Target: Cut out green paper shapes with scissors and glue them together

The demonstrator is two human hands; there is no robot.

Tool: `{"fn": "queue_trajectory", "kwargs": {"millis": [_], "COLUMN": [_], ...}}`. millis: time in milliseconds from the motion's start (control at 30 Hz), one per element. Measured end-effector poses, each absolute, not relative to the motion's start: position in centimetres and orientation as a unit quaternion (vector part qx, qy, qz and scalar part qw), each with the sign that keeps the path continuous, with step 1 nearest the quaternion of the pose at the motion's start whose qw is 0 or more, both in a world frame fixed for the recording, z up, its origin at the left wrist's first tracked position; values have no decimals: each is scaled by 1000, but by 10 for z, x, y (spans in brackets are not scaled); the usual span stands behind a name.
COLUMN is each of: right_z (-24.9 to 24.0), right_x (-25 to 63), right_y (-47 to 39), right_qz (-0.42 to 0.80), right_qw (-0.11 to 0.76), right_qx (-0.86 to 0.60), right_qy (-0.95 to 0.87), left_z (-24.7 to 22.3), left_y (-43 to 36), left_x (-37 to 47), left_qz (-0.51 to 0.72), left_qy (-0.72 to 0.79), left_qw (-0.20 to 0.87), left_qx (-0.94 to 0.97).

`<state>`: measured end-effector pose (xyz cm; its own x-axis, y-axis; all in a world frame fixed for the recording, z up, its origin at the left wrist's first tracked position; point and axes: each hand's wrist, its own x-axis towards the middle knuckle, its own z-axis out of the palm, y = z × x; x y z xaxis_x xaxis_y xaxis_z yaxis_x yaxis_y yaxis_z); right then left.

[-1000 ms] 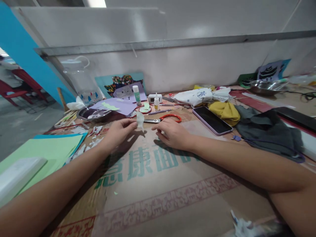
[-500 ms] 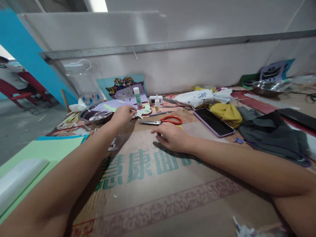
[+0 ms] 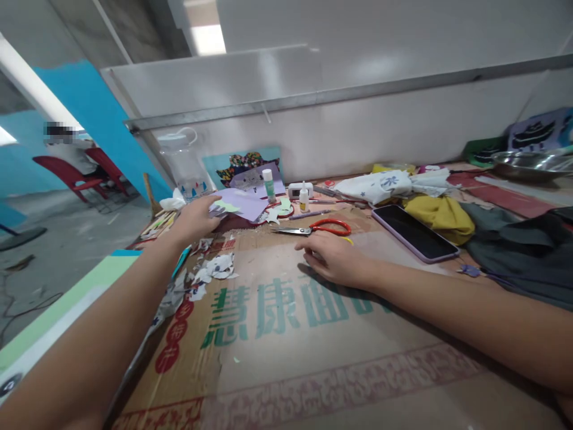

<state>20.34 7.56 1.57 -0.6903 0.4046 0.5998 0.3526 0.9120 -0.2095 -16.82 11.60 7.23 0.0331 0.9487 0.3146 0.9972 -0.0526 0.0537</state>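
Observation:
My left hand [image 3: 197, 218] is at the left edge of a sheet of purple paper [image 3: 248, 206] bearing a light green cut-out [image 3: 226, 206]. The fingers close on that edge, though the fingertips are partly blurred. Palm down on the cardboard [image 3: 277, 364], my right hand [image 3: 335, 260] rests with loosely bent fingers and holds nothing. Just beyond it lie red-handled scissors [image 3: 313, 229], blades pointing left. A white star-shaped paper piece [image 3: 273, 214] and a light green piece [image 3: 284, 207] lie between the purple sheet and a small glue bottle [image 3: 304, 198].
A glue stick [image 3: 269, 184], a small white device [image 3: 301, 191] and a clear jug [image 3: 181, 161] stand toward the wall. Paper scraps [image 3: 215, 269] lie at left. On the right are a phone [image 3: 414, 233], yellow cloth [image 3: 439, 220] and a metal bowl [image 3: 528, 164]. Someone sits in the left background.
My left hand has moved left from the white paper pieces to the purple sheet's left edge. The view has swung left. My right hand stays beside the scissors.

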Motion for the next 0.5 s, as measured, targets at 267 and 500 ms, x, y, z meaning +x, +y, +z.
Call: {"fn": "queue_trajectory", "kwargs": {"millis": [267, 500], "right_z": [15, 13], "right_x": [204, 204], "right_y": [76, 78], "right_qz": [39, 53], "right_qw": [339, 347], "right_qx": [-199, -183], "right_qy": [-919, -918], "left_z": [64, 66], "left_y": [124, 118], "left_x": [-147, -147], "left_qz": [-117, -122], "left_qy": [-681, -702], "left_qw": [93, 108], "left_qx": [-717, -693]}}
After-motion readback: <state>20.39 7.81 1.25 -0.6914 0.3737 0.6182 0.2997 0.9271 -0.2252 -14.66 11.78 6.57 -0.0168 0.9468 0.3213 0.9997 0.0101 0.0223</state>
